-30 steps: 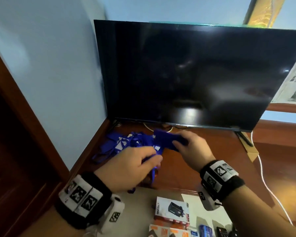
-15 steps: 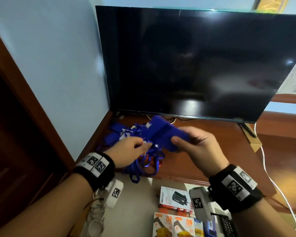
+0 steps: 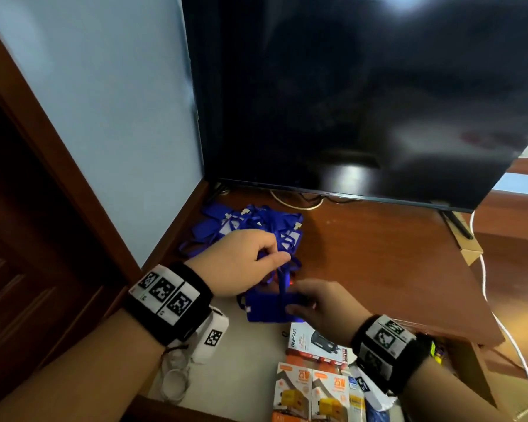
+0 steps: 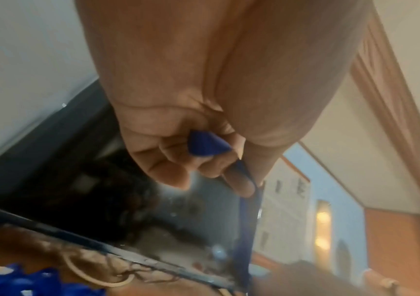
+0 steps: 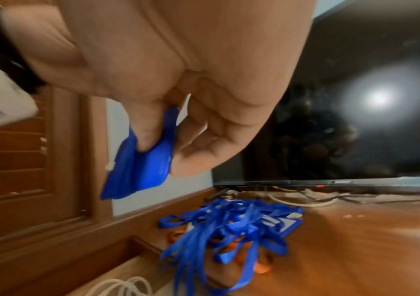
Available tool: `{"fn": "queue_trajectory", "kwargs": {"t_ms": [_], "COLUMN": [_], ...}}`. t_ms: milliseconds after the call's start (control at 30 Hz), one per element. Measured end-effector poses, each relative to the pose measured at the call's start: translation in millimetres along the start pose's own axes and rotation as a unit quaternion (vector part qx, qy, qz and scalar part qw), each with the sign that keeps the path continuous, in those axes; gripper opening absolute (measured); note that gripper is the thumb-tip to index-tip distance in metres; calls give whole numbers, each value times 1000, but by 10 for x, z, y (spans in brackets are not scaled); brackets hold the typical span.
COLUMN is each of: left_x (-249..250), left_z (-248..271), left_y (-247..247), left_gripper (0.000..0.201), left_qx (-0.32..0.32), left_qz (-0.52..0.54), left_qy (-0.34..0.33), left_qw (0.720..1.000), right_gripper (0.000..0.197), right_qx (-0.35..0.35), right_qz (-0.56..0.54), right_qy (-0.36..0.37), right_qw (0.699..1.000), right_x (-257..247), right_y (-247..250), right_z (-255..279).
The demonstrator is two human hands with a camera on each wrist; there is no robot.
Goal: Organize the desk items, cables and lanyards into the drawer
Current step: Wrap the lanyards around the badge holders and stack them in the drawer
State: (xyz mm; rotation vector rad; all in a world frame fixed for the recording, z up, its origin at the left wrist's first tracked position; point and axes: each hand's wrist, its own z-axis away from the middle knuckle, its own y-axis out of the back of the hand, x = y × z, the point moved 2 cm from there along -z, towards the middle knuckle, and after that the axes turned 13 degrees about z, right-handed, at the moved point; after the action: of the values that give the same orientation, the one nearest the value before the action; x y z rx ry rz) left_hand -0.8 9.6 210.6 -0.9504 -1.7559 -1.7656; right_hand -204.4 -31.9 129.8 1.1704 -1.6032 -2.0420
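A tangle of blue lanyards (image 3: 244,226) with badge holders lies on the brown desk (image 3: 378,263) near the left wall, in front of the TV. My left hand (image 3: 269,257) pinches a blue lanyard strap (image 4: 244,220) between thumb and curled fingers. My right hand (image 3: 302,303) grips a blue badge holder (image 3: 265,309) over the open drawer (image 3: 250,360); in the right wrist view the badge holder (image 5: 140,164) sits between thumb and fingers. The strap runs from my left hand down to the holder.
A black TV (image 3: 363,102) stands at the back of the desk. The drawer holds charger boxes (image 3: 314,388), a black-and-white box (image 3: 314,342) and a coiled white cable (image 3: 174,379). A white cord (image 3: 485,284) hangs down at the right. A wooden door (image 3: 28,239) is on the left.
My right hand has carried the badge holder from above the desk down and toward me, over the drawer. My left hand stays near the pile, still pinching the strap.
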Motion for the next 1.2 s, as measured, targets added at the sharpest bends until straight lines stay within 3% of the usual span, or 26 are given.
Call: {"fn": "queue_trajectory", "kwargs": {"t_ms": [67,167,233,333,533,700,833,1000,1200], "left_x": [-223,-659,-874,-950,-969,-1013,-1104,-1065,-1096], "left_z": [-72,-82,-25,105,238,244,281,326,283], "left_y": [28,-44,-186,-440,-863,-982,-1040,-1078,-987], "left_gripper": [35,29,11,27,14,15,3,19,10], "left_qx": [11,-8,-54,-27,91,148,171,198,259], "left_qz": [-17,25,126,275,412,383,414,488,441], "left_qy": [41,118,137,161,209,205,222,231,250], "left_qw": [999,993,981,947,882,888,866,818,822], "right_gripper": [21,20,15,8,17,21,25,22,18], "right_qx": [-18,22,70,114,125,84,69,30,-14], "right_qz": [-55,-231,-337,-399,-382,-430,-458,-473,-431], "right_qy": [34,-9,-45,-84,-214,-260,-256,-223,-188], "right_qw": [998,973,938,906,890,860,849,852,882], "right_x": [-92,-112,-76,-20,199,177,84,94,102], "right_y": [-79,-68,-41,-48,-429,-754,-824,-892,-898], "right_z": [68,107,91,44,-103,-201,-197,-179,-187]}}
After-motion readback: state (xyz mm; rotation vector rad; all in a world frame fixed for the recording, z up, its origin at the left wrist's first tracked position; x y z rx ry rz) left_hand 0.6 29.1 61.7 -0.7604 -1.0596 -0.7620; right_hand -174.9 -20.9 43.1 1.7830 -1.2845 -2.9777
